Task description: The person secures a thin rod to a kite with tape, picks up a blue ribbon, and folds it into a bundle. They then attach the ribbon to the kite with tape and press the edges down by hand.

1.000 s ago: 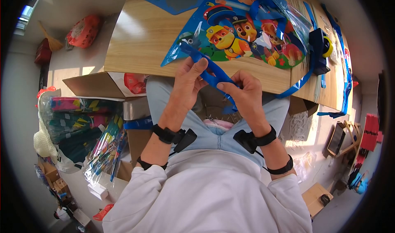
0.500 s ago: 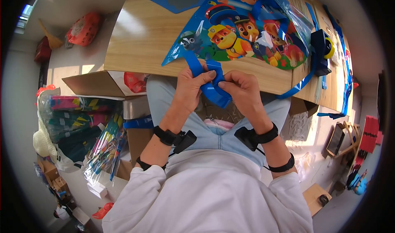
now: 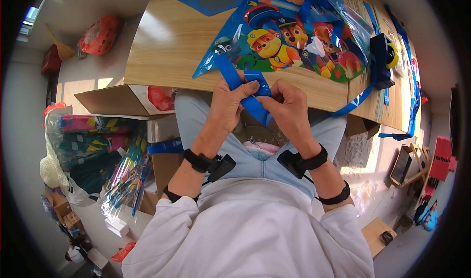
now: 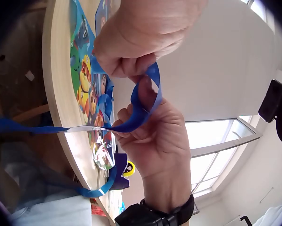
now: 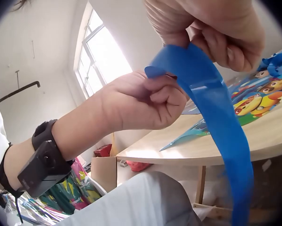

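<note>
A blue ribbon [image 3: 256,110] is looped between both hands, just off the table's near edge. My left hand [image 3: 226,104] pinches it under the thumb, with one end sticking up past the fingers. The thumb and curled fingers of my right hand [image 3: 289,108] pinch the ribbon beside it. In the right wrist view a long length of ribbon [image 5: 225,136] hangs down from the hands. Cartoon-printed blue sheets [image 3: 274,47] with a glossy clear film lie on the table beyond the hands.
The wooden table [image 3: 167,47] spans the front. A dark blue tape dispenser [image 3: 380,62] with a yellow roll stands at its right, among more ribbon. An open cardboard box [image 3: 110,101] and plastic-wrapped colourful items [image 3: 93,145] are at the left.
The ribbon, stretched between the hands a second ago, is now folded into a loop. The hands have come closer together, the right one moving slightly left.
</note>
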Motion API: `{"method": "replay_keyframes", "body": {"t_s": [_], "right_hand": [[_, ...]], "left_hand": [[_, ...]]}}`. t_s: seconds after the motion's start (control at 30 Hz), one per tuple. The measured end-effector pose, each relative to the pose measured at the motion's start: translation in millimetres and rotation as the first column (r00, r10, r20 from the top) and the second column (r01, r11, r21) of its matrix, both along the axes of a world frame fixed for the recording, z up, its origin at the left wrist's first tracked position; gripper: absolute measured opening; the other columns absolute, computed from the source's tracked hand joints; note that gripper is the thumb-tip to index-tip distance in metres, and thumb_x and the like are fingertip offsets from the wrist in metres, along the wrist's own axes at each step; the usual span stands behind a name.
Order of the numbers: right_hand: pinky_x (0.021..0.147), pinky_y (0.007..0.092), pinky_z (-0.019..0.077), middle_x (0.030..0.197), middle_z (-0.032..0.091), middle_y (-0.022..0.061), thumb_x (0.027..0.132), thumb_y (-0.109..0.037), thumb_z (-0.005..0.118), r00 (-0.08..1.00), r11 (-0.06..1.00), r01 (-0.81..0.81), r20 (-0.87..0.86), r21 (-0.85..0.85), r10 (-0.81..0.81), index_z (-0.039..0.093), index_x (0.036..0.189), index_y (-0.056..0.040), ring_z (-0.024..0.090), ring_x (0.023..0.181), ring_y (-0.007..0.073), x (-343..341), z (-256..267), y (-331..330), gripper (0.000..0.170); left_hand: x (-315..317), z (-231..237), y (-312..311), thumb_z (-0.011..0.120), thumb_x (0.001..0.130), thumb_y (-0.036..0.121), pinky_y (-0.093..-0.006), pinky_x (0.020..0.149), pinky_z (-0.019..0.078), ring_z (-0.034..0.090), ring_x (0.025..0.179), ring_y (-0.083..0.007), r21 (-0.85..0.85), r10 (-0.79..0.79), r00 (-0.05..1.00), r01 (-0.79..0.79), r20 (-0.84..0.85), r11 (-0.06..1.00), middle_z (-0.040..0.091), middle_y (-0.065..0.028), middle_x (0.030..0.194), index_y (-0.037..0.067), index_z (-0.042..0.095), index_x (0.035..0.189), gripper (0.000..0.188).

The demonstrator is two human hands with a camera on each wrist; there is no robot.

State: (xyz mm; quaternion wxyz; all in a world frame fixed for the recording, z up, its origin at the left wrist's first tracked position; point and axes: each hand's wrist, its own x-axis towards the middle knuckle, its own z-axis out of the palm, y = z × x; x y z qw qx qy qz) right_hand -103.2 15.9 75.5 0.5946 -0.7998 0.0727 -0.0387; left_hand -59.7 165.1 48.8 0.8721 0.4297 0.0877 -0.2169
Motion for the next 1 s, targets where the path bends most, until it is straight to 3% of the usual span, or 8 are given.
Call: {"method": "replay_keyframes", "body": {"t_s": [0.27, 0.4, 0.47, 0.57, 0.67, 0.77, 0.87, 1.0], "right_hand": [[0.056, 0.024, 0.0407, 0.07, 0.057, 0.0012, 0.082, -0.003, 0.072, 0.987, 0.937, -0.075, -0.11, 0.342, 0.119, 0.063, 0.085, 0.002, 0.049, 0.064, 0.0062, 3, -10, -9, 0.011], [0.056, 0.0229, 0.04, 0.069, 0.056, -0.0005, 0.082, -0.003, 0.073, 0.99, 0.956, -0.068, -0.096, 0.285, 0.099, 0.062, 0.083, 0.0013, 0.048, 0.065, 0.0052, 4, -9, -8, 0.012], [0.057, 0.0227, 0.0402, 0.069, 0.056, -0.0012, 0.082, -0.004, 0.074, 0.995, 0.98, -0.058, -0.072, 0.188, 0.072, 0.062, 0.082, 0.0008, 0.047, 0.065, 0.0051, 2, -12, -8, 0.013], [0.057, 0.023, 0.0408, 0.069, 0.057, -0.0021, 0.082, -0.004, 0.075, 0.997, 0.985, -0.002, -0.072, 0.173, 0.014, 0.062, 0.08, -0.0004, 0.048, 0.065, 0.0051, 2, -6, -3, 0.014], [0.061, 0.0223, 0.0419, 0.075, 0.06, -0.0025, 0.086, -0.009, 0.073, 0.997, 0.937, 0.001, -0.068, 0.35, 0.024, 0.063, 0.085, -0.0025, 0.051, 0.069, 0.0048, 3, -12, -2, 0.012], [0.067, 0.0205, 0.0427, 0.084, 0.062, -0.0029, 0.092, -0.016, 0.07, 0.996, 0.787, -0.009, -0.065, 0.617, 0.063, 0.063, 0.093, -0.0038, 0.052, 0.076, 0.0035, 5, -13, 4, 0.014], [0.073, 0.0192, 0.0431, 0.09, 0.063, -0.0024, 0.095, -0.021, 0.067, 0.994, 0.756, -0.013, -0.074, 0.654, 0.081, 0.063, 0.099, -0.0035, 0.054, 0.083, 0.0029, 5, -19, 3, 0.019], [0.072, 0.0189, 0.0438, 0.088, 0.063, -0.0026, 0.094, -0.021, 0.069, 0.99, 0.727, 0.036, -0.124, 0.686, 0.069, 0.064, 0.099, -0.0033, 0.053, 0.08, 0.002, 7, -25, 5, 0.019]], "left_hand": [[3, -1, 3, 0.073, 0.085, 0.0, -0.0212, 0.061, 0.0532, 0.065, 0.073, -0.0097, 0.049, 0.034, 0.999, -0.036, 0.041, 0.998, 0.068, -0.0036, 0.088, 0.004, 0.064, 0.098, 0.016], [5, 1, 6, 0.075, 0.084, 0.001, -0.0191, 0.055, 0.0491, 0.063, 0.068, -0.0081, 0.066, 0.009, 0.998, -0.013, 0.057, 0.998, 0.067, -0.0023, 0.084, 0.005, 0.064, 0.095, 0.016], [6, -8, 4, 0.076, 0.084, 0.002, -0.019, 0.053, 0.0475, 0.061, 0.066, -0.0075, 0.104, 0.06, 0.996, -0.067, 0.066, 0.992, 0.066, -0.0018, 0.082, 0.006, 0.063, 0.092, 0.016], [5, -6, -1, 0.077, 0.083, 0.004, -0.0194, 0.052, 0.0468, 0.06, 0.064, -0.0072, 0.142, 0.15, 0.987, -0.156, 0.051, 0.978, 0.065, -0.0012, 0.08, 0.007, 0.061, 0.088, 0.017], [5, -4, -4, 0.078, 0.083, 0.005, -0.0192, 0.051, 0.0472, 0.06, 0.063, -0.007, 0.143, 0.198, 0.979, -0.202, 0.044, 0.969, 0.063, -0.0004, 0.078, 0.008, 0.059, 0.086, 0.019], [4, 0, -7, 0.077, 0.084, 0.006, -0.0186, 0.051, 0.0477, 0.06, 0.064, -0.0069, 0.104, 0.238, 0.971, -0.241, 0.034, 0.965, 0.062, 0.0, 0.078, 0.009, 0.058, 0.085, 0.019], [5, 1, -7, 0.076, 0.085, 0.006, -0.0183, 0.051, 0.0482, 0.06, 0.064, -0.0066, 0.093, 0.254, 0.967, -0.255, 0.021, 0.963, 0.062, 0.0002, 0.078, 0.009, 0.057, 0.084, 0.019], [5, 2, -8, 0.074, 0.086, 0.006, -0.0179, 0.05, 0.0469, 0.06, 0.064, -0.0062, 0.094, 0.268, 0.963, -0.27, 0.037, 0.958, 0.063, 0.0007, 0.08, 0.01, 0.057, 0.084, 0.018]]}}
